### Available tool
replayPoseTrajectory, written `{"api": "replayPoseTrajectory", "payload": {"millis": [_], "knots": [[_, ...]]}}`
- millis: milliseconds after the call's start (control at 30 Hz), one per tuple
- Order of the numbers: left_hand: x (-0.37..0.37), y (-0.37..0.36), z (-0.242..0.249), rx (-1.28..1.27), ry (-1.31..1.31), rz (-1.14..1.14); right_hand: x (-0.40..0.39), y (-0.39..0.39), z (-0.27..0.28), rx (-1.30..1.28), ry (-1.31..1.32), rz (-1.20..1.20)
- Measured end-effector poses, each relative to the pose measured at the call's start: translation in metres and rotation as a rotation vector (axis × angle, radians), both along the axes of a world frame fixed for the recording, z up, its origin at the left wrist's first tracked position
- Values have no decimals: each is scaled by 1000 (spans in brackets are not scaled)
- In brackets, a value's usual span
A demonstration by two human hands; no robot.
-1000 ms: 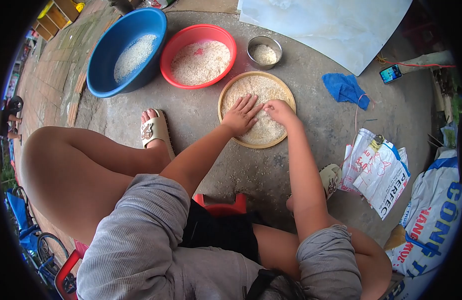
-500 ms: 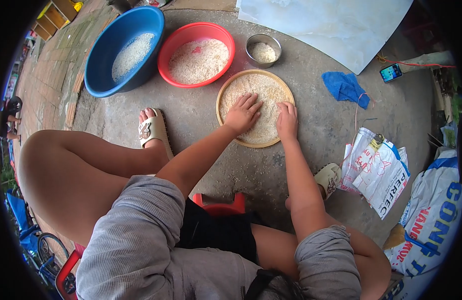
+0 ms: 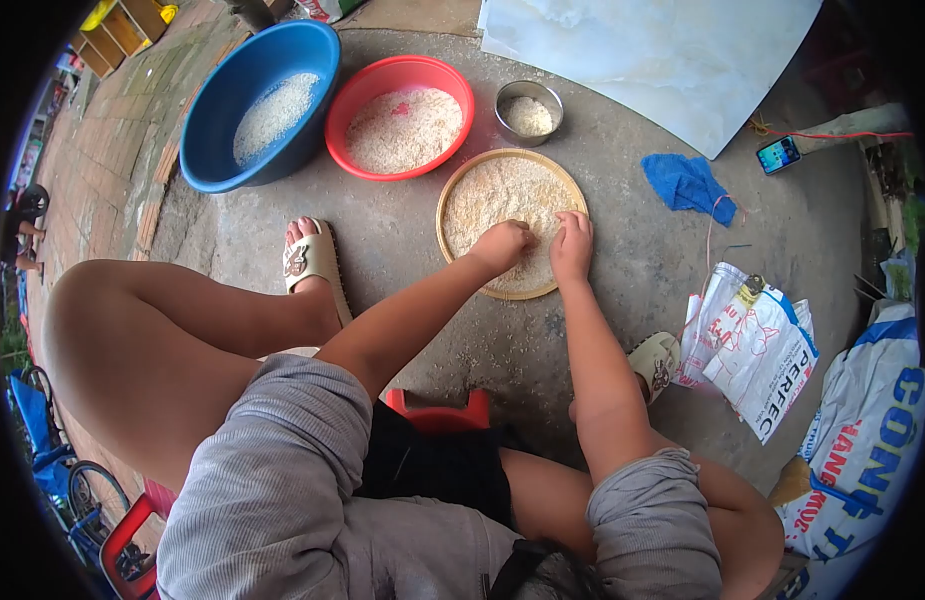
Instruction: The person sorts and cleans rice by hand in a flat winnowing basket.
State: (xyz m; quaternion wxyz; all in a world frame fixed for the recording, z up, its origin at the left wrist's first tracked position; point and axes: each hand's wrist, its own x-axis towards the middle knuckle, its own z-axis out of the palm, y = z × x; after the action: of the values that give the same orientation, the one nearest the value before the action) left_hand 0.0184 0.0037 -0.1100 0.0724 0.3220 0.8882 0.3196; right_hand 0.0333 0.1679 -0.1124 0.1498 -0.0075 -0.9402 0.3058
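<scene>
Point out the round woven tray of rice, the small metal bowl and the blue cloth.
Round woven tray of rice [image 3: 482, 160], head view, on its far rim.
Small metal bowl [image 3: 503, 116], head view, on its left wall.
Blue cloth [image 3: 685, 181], head view, on its middle fold.

bare concrete floor [image 3: 622, 250] lies open right of the round woven tray [image 3: 460, 190]; red plastic basin [image 3: 357, 90] and small steel bowl [image 3: 527, 107] crowd its far edge.

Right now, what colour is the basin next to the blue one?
Red basin, holding pale grain; clearest in the head view.
</scene>
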Motion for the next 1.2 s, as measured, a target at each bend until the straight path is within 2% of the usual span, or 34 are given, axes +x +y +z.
{"api": "replayPoseTrajectory", "payload": {"millis": [33, 67, 100, 133, 200, 233, 300, 333, 367, 400, 433, 467, 500, 567, 600, 633, 700, 767, 833, 867, 900, 933, 967, 1033, 1100, 1200], "knots": [[-6, 0, 4, 52, -73, 38, -3, -2, 0, -1, 11, -1], [-13, 0, 9, 51, -61, 36, -5, -6, 1, -93, 30, -125], [-20, 0, 24, 143, -148, 97, -9, -10, 2, -187, 52, -249], [-28, -1, 43, 234, -230, 155, -17, -14, 0, -193, 70, -253], [-44, 3, 89, 196, -182, 129, -38, -26, 2, -1140, -192, -573], [-51, 5, 103, 162, -152, 112, -42, -36, 28, -1152, -170, -565], [-66, 9, 128, 179, -146, 17, -45, -44, 82, -2068, -520, -377], [-68, 12, 144, 143, -95, 7, -47, -45, 98, -2145, -494, -243], [-70, 16, 160, 110, -43, 0, -56, -36, 92, -2140, -471, -217], [-71, 18, 172, 118, -13, -3, -71, -20, 71, -2198, -457, -85], [-73, 19, 181, 93, 5, -30, -76, -24, 98, -2249, -448, 54], [-79, 20, 192, 65, 24, -57, -81, -26, 126, -2106, -438, -288], [-86, 22, 206, 65, 53, -57, -89, -20, 138, -2106, -422, -258], [-95, 27, 240, -129, 106, -120, -105, 0, 156, -1980, -540, -217], [-103, 28, 264, -147, 73, -73, -104, -15, 210, -1882, -527, -371], [-115, 27, 279, -93, 114, -47, -117, -6, 224, -1881, -518, -355], [-149, 19, 315, -209, 186, -69, -147, 28, 247, -1590, -863, -207], [-165, -9, 345, -341, 271, -96, -158, 28, 298, -1035, -774, -195], [-153, -53, 378, -533, 329, -165, -164, 24, 339, -589, -902, -101], [-142, -70, 394, -720, 359, -211, -171, 23, 352, -597, -909, -93], [-140, -85, 389, -730, 349, -210, -179, 23, 362, -458, -998, -26], [-139, -100, 382, -667, 349, -195, -186, 23, 363, -312, -1083, 42], [-138, -110, 375, -601, 349, -178, -191, 21, 354, -312, -1091, 50], [-138, -124, 344, -579, 314, -156, -208, 15, 326, -283, -937, -30], [-142, -135, 307, -556, 266, -137, -220, 9, 283, -343, -983, -33], [-145, -139, 274, -803, 129, -180, -238, -2, 209, -405, -1098, -57]]}}
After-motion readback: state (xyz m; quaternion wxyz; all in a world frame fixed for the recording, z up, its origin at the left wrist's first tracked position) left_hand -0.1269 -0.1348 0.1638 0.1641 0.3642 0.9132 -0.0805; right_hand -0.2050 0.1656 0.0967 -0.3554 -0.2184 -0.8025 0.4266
